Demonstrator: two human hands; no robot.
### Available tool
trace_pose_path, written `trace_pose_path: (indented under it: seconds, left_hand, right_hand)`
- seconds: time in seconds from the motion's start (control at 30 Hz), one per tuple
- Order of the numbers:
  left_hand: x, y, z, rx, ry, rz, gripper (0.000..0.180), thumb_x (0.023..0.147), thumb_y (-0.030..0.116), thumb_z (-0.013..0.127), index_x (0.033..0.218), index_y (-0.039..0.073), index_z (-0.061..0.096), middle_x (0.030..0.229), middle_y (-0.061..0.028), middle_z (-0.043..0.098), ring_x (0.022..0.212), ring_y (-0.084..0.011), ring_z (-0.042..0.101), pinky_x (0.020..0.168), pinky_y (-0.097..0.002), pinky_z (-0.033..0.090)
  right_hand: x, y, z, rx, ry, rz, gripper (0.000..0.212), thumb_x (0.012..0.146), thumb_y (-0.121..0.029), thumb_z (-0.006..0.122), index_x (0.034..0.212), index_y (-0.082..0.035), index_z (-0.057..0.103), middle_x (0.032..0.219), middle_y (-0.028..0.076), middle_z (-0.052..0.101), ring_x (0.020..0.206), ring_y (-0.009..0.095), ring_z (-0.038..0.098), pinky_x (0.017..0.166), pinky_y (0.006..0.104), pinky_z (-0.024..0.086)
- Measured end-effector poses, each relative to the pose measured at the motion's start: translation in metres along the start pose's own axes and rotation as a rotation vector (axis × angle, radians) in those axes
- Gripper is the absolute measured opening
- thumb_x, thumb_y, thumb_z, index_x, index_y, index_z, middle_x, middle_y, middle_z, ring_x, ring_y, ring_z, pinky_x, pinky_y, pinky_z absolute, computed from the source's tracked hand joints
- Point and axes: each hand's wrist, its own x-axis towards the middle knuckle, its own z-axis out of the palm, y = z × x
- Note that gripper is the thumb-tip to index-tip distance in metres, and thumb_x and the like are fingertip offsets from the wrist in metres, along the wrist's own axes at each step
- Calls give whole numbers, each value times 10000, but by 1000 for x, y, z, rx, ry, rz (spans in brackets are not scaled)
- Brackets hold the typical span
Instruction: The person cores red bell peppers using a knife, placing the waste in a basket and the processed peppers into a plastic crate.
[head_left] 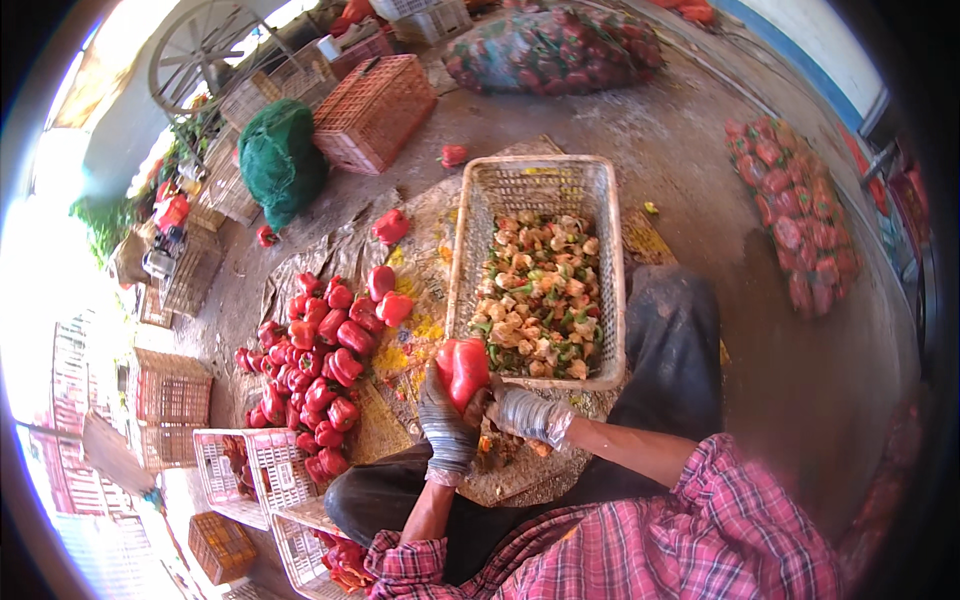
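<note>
A red bell pepper (463, 372) sits upright in my left hand (447, 425), whose gloved fingers wrap its left and lower side. My right hand (528, 414), in a grey striped glove, meets the pepper at its lower right with the fingers closed. Whatever those fingers grip is too dark and small to make out. Just beyond my hands stands a pale plastic crate (616, 300), partly filled with cut pepper cores (540, 290) with green stems. To the left, a heap of whole red peppers (318, 365) lies on a stained ground sheet (385, 420).
White crates (272, 455) with red pieces inside stand by my left knee. A green net sack (282, 160) leans near an orange crate (372, 112) at the far left. Mesh sacks of peppers lie at the back (555, 50) and right (800, 215). A broom (115, 455) is at left.
</note>
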Motion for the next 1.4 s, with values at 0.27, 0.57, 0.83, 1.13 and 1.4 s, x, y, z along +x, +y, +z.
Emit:
trace_pose_path:
  seconds: [0.27,0.57,0.83,1.13,1.4]
  left_hand:
    - [-9,-14,41,-986,248,-661,555,916,532,528,1198,53,520,1016,-52,584,878,-152,562,732,-321,501]
    - [-35,-35,51,-1160,270,-775,252,919,237,625,1076,43,599,892,-16,620,764,-121,583,698,-260,492]
    - [-45,-44,48,-1282,221,-801,265,933,279,606,1067,51,595,889,-7,621,710,-119,595,590,-287,516]
    - [-32,-51,47,-1110,168,-713,270,898,210,637,1107,48,584,912,-34,648,668,-151,624,523,-294,521]
    - [-34,-61,66,-999,78,-879,115,890,180,607,853,72,616,758,9,581,627,-126,580,545,-258,448]
  right_hand:
    - [-21,56,62,-98,103,-2,483,977,-369,421,1258,24,412,778,161,618,595,235,595,542,368,510]
    - [-2,17,8,112,240,40,643,865,-465,623,1322,-42,463,1075,218,638,965,321,633,805,395,498]
    - [4,42,22,741,176,-93,416,919,-379,605,1210,-82,603,824,0,658,751,101,619,615,276,494]
    - [7,57,-4,515,312,-86,560,846,-407,663,1295,-99,533,1026,83,657,867,161,637,708,300,524]
    - [1,72,-5,-403,192,-332,579,801,-342,728,1326,-198,530,1301,185,508,1012,305,615,805,367,530]
